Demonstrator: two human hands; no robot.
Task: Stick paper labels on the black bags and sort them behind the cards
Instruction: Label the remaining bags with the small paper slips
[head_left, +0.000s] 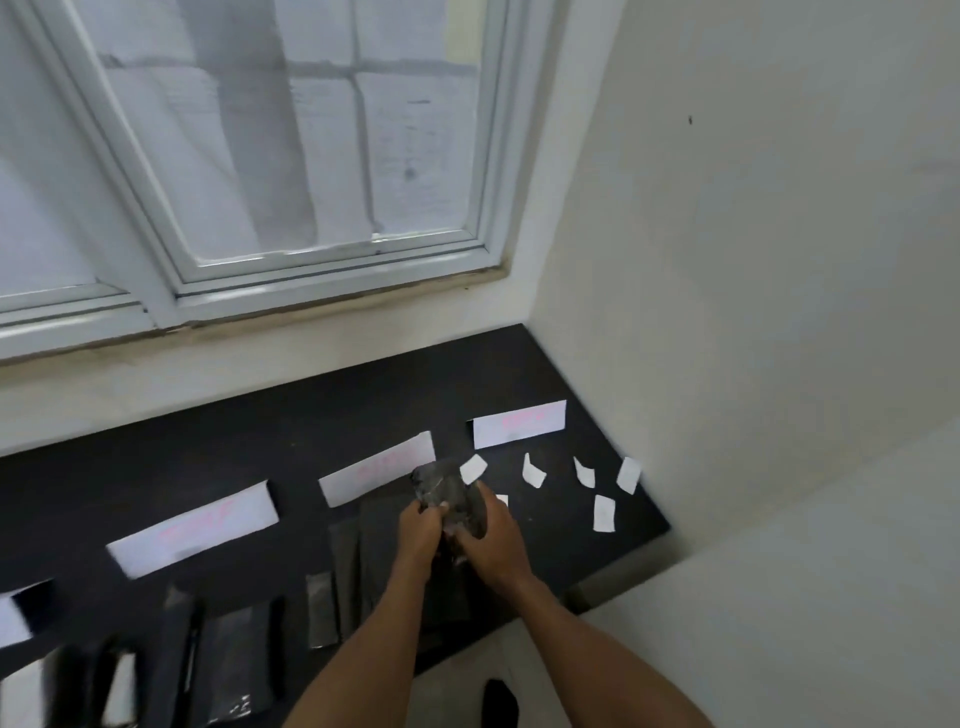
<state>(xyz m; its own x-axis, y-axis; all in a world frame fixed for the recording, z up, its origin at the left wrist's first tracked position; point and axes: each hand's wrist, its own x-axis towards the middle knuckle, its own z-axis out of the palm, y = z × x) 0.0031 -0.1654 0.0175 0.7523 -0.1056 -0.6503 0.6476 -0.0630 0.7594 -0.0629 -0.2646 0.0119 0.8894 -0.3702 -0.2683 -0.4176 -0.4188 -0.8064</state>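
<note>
Above the counter (249, 447), left hand (422, 527) and right hand (496, 527) hold one black bag (445, 492), both grips curled.

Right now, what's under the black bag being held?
The left hand and right hand grip the black bag above the counter. Under it lie more flat bags, partly covered by the hands. A paper label peeks out past the right hand, mostly hidden.
</note>
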